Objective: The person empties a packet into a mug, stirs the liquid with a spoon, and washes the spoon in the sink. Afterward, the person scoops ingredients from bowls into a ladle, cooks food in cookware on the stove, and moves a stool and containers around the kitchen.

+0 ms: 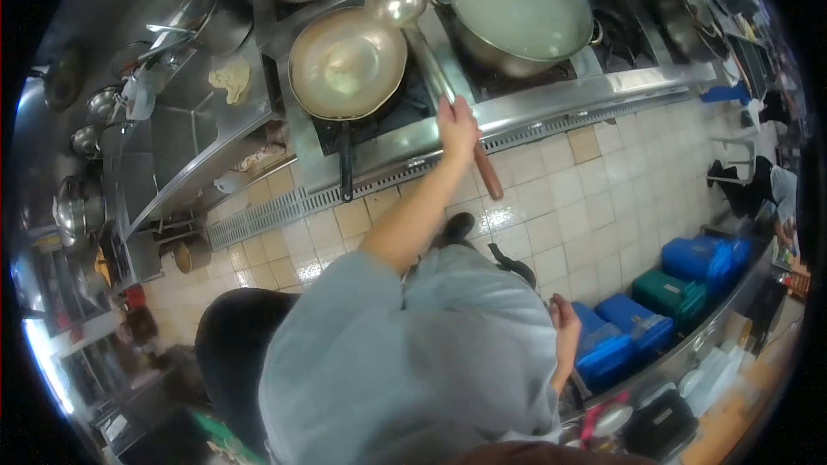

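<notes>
My left hand is closed round the long handle of a metal ladle, below the bowl and above the brown wooden grip. The ladle's bowl hangs over the rim of a wide pan with a worn inside, on the stove; whether they touch, I cannot tell. A black handle points from the pan toward me. Right of the ladle stands a large pot of cloudy pale liquid. Low beside my body, my right hand has loosely curled fingers, slightly apart, with nothing visible in them.
The steel stove edge and a floor grating run before me. Blue bins and a green bin stand at the right. A steel counter holds a cloth. Another person is at the far right.
</notes>
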The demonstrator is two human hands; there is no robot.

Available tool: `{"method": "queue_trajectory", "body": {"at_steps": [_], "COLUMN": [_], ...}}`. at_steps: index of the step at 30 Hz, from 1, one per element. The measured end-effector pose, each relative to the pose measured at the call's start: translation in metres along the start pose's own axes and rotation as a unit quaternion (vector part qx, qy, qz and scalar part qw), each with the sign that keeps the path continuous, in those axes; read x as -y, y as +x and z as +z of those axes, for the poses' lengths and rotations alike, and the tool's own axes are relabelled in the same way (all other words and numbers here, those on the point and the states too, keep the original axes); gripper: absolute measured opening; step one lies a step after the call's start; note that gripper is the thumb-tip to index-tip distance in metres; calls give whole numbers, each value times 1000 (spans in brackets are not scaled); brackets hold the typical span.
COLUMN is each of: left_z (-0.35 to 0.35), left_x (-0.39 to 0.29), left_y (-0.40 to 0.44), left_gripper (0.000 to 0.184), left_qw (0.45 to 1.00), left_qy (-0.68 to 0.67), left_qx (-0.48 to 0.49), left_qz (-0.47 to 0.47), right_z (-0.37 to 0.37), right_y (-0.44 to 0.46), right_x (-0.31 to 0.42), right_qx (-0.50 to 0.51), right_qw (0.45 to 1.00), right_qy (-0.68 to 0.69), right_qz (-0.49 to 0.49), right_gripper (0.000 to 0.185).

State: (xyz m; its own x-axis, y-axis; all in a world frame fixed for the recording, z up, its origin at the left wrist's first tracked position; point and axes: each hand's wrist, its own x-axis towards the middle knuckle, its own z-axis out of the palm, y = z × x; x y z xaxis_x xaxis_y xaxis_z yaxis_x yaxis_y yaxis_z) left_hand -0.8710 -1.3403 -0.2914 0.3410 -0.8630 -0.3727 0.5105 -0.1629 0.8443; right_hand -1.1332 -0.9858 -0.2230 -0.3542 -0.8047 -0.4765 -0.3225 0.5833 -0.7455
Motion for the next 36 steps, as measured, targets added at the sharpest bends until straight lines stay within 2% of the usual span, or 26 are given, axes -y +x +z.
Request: {"method": "queue_trajectory", "body": {"at_steps": [2,4,8,9,10,11,13,15,17,18,19,20,21,22,23,24,25,27,28,29,30,31,32,33,35,36], "left_z": [12,17,15,-2,-19,-25,-29,-22,-21,-31,-24,-42,-43,-47,-48,-28,-36,-16,-54,-45,-44,-22,0,14,48,66], "left_x": [-5,-5,18,53,87,103,55,14,5,30,23,48,38,34,30,11,20,-4,22,4,-3,-26,-41,-49,-52,-48], "left_y": [31,58,67,83,99,108,93,75,73,92,83,111,116,109,110,97,105,65,104,64,52,18,-23,-53,-100,-120], "left_gripper": [21,40,56,60,64,68,71,71,66,59,53,52,56,58,60,59,62,53,47,47,46,47,50,50,53,53], "left_qw": [1000,999,999,990,946,870,866,807,593,520,485,525,507,418,397,330,275,315,387,365,367,368,402,394,558,550], "left_qy": [7,-31,-19,110,234,348,442,567,786,826,849,825,847,877,873,912,910,887,826,807,808,826,840,840,673,675], "left_qx": [-5,27,15,-45,-100,-150,-123,-90,-52,-74,-57,-60,-16,26,75,131,145,192,176,183,224,320,336,343,475,481], "left_qz": [2,-20,-40,82,201,317,196,138,168,204,200,200,158,235,273,208,274,277,370,427,402,281,140,146,-105,-100], "right_z": [0,1,-1,-2,-3,-3,-5,-6,-6,-6,-7,-8,-9,-9,-12,-19,-22,-33,-41,-44,-45,-47,-46,-43,-43,-42], "right_y": [4,10,16,15,12,9,1,-2,-3,-7,-6,-6,-3,-5,-8,-6,-8,-24,-32,-43,-56,-65,-73,-82,-93,-98], "right_x": [9,7,4,6,9,12,15,7,-11,-14,-9,-5,-12,-20,-8,-15,-24,-29,-34,-41,-48,-54,-59,-65,-77,-85], "right_qx": [6,12,6,0,-9,-19,-28,-37,-32,-45,-30,-16,-20,-50,-67,-55,-83,-128,-156,-171,-202,-237,-262,-269,-284,-292], "right_qw": [999,999,999,999,998,998,998,997,998,998,997,995,995,991,989,990,989,986,983,981,975,969,963,961,955,952], "right_qy": [-44,-38,-49,-48,-55,-61,-55,-46,-59,-52,-58,-60,-94,-122,-128,-126,-119,-105,-95,-91,-76,-52,-30,-23,15,22], "right_qz": [-18,-16,-14,-12,-7,-1,24,45,5,12,42,75,17,-21,-4,-15,-42,9,20,20,44,49,48,56,83,87], "right_gripper": [27,28,28,28,28,28,28,29,30,30,28,27,28,28,30,30,30,24,24,24,24,24,26,26,29,29]}}
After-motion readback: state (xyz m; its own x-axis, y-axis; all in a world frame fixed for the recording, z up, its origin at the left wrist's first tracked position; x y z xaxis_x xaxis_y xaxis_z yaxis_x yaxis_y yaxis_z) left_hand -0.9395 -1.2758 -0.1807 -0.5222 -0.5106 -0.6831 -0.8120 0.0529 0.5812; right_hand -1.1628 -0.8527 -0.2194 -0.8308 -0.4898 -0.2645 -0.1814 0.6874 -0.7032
